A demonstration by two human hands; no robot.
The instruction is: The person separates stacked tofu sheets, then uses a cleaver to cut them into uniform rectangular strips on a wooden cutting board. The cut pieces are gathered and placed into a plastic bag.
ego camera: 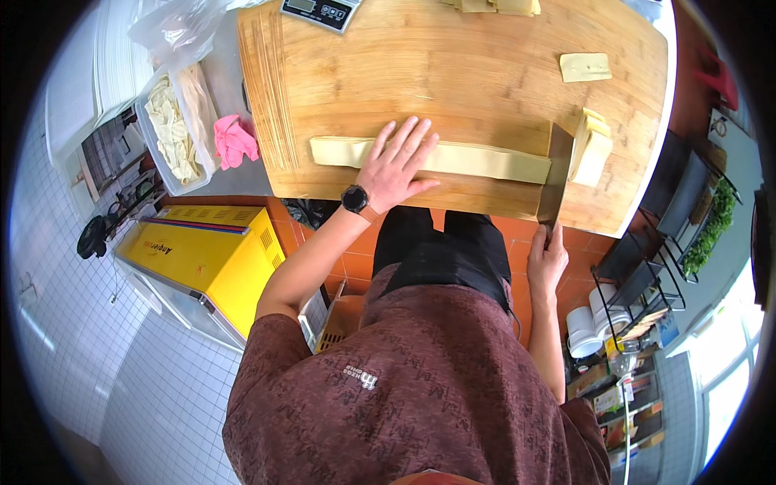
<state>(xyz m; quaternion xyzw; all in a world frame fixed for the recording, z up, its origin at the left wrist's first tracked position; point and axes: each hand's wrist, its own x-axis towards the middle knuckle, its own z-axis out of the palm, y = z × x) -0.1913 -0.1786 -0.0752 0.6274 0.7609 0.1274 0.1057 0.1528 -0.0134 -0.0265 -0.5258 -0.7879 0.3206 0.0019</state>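
Note:
A long layered strip of pale yellow dough (485, 161) lies across a wooden board (485, 91). My left hand (397, 163) rests flat on the strip with fingers spread, and a watch is on that wrist. My right hand (547, 254) grips the handle of a wide-bladed cleaver (556, 173). Its blade stands at the right end of the strip. Just right of the blade is a small pile of cut dough pieces (593, 150). One more cut piece (585, 66) lies farther up on the board, and stacked pieces (497, 6) sit at the far edge.
A digital scale (321, 11) stands at the board's far left, above thin sticks or strips (267, 91). Left of the board are a plastic tub (173, 130) of dough scraps and a pink cloth (234, 142). A yellow appliance (206, 248) stands below left, a black rack (648, 267) at right.

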